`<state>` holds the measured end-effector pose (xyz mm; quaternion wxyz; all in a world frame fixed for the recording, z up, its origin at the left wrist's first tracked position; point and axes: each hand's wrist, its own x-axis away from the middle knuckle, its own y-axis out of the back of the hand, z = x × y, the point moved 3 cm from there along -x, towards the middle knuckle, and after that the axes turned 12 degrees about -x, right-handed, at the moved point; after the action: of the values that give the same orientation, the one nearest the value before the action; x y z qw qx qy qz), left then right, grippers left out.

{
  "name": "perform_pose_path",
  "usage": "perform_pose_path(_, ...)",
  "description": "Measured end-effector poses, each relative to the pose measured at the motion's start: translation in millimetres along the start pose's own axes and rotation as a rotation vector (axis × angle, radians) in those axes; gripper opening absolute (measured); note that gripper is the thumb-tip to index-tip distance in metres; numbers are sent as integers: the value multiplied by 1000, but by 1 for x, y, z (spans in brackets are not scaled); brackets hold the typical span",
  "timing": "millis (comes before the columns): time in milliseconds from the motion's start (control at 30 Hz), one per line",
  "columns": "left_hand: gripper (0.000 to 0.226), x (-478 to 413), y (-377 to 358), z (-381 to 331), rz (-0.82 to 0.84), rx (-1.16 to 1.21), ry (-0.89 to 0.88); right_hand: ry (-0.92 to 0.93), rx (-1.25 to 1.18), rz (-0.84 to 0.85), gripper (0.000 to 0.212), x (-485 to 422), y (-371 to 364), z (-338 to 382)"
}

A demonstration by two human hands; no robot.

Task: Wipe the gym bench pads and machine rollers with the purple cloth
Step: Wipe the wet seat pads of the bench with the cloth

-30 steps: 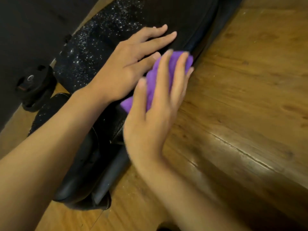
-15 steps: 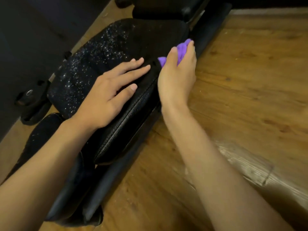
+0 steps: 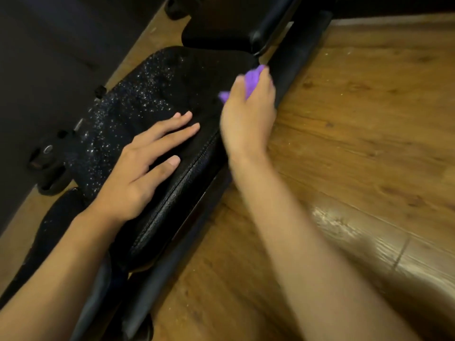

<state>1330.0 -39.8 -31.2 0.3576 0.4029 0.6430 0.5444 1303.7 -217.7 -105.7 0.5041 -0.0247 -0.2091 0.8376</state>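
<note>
A black bench pad [image 3: 157, 104] speckled with pale dust runs diagonally across the middle of the view. My left hand [image 3: 142, 168] rests flat on it, fingers straight and spread. My right hand [image 3: 248, 119] presses the purple cloth [image 3: 253, 77] against the pad's right edge near its far end. The cloth shows only past my fingertips and by my thumb; the hand covers the remainder. A second black pad [image 3: 216, 33] lies beyond the first. A rounded black pad or roller [image 3: 46, 239] sits under my left forearm.
Wooden floor [image 3: 357, 143] fills the right side, with a shiny glare patch at the lower right. The black bench frame rail [image 3: 298, 60] runs beside the pad's right edge. A black weight plate [image 3: 46, 163] lies on the floor at the left, near a dark wall.
My right hand has slid the cloth along the pad's right edge toward its far end. My left hand has stayed flat on the pad. The view has pulled back.
</note>
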Motion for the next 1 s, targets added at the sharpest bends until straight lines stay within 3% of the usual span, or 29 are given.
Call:
perform_pose_path(67,50,1,0,0,-4,2,6,-88,13,43,36,-47,1,7)
perform_pose_path(133,49,3,2,-1,2,2,16,-73,-23,73,37,-42,1,7)
perform_pose_path(200,49,4,4,-1,4,3,24,47,-96,18,48,8,2,1)
perform_pose_path(333,51,-1,10,1,-9,-7,14,111,-76,24,57,135,5,-7)
perform_pose_path(400,51,-3,5,1,-3,-6,3,125,-69,49,59,115,8,-10)
perform_pose_path(533,50,-5,0,4,-8,7,15,72,51,78,51,-12,5,5)
perform_pose_path(633,50,-7,0,4,-18,-3,12,43,-8,94,44,-42,4,7)
perform_pose_path(767,50,-4,4,6,-27,-10,9,164,-112,-42,57,67,0,-18)
perform_pose_path(900,51,-6,4,8,-28,-1,1,284,20,36,61,214,-13,-29)
perform_pose_path(1000,50,-8,2,6,-20,-12,-7,293,-57,13,56,166,-7,-27)
